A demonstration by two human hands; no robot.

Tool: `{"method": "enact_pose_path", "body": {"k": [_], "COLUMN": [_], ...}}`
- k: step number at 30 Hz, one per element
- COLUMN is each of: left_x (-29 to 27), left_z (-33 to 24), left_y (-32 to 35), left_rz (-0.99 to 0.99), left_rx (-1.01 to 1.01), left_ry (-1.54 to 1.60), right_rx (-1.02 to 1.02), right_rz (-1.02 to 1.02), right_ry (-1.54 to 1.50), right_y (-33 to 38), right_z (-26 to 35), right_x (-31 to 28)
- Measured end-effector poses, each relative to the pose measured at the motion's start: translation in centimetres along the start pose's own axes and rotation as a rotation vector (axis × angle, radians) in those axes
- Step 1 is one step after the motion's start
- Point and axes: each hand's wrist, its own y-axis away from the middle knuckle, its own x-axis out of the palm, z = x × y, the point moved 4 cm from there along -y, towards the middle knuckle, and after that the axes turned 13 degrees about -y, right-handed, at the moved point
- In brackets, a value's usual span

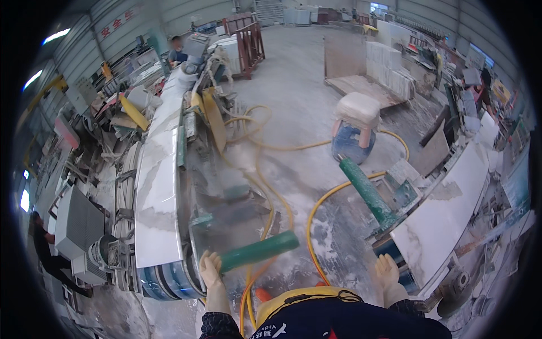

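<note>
My left hand [211, 269], in a cream glove, is at the near end of the left conveyor, with its fingers curled. It is beside the base of a green roller [259, 251] that sticks out to the right. A white slab with grey veins [158, 203] lies on this conveyor, over blue belts [172, 281]. My right hand [387, 271], also gloved, has curled fingers next to the near end of the right conveyor. Another veined slab [443, 217] lies there, behind a second green roller [367, 192]. Whatever either hand may hold is hidden.
Yellow hoses [313, 217] loop over the wet floor between the conveyors. A wrapped stool-like seat on a blue drum [354, 127] stands ahead. Farther back are a pallet of white blocks [387, 65] and a red-brown rack [249, 50]. A person in dark clothes [48, 248] is at far left.
</note>
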Motion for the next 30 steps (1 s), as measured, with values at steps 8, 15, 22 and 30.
{"method": "enact_pose_path", "body": {"k": [8, 15, 22, 30], "left_x": [-11.8, -16.7, -16.6, -16.7], "left_z": [-7.8, -8.8, -7.9, -8.5], "left_y": [-5.7, -11.4, -11.4, -11.2], "left_rz": [-0.320, -0.393, -0.449, -0.487], "left_rx": [0.417, 0.671, 0.748, 0.744], "left_ry": [-0.462, -1.128, -1.098, -1.181], "right_rx": [0.315, 0.285, 0.397, 0.539], "right_rz": [0.045, 0.147, 0.358, 0.398], "right_ry": [0.247, 0.343, 0.467, 0.447], "right_y": [0.2, 4.1, 6.1, 2.1], "right_z": [-13.3, -21.6, -27.9, -37.1], "right_x": [1.3, 18.4, 30.6, 33.8]}}
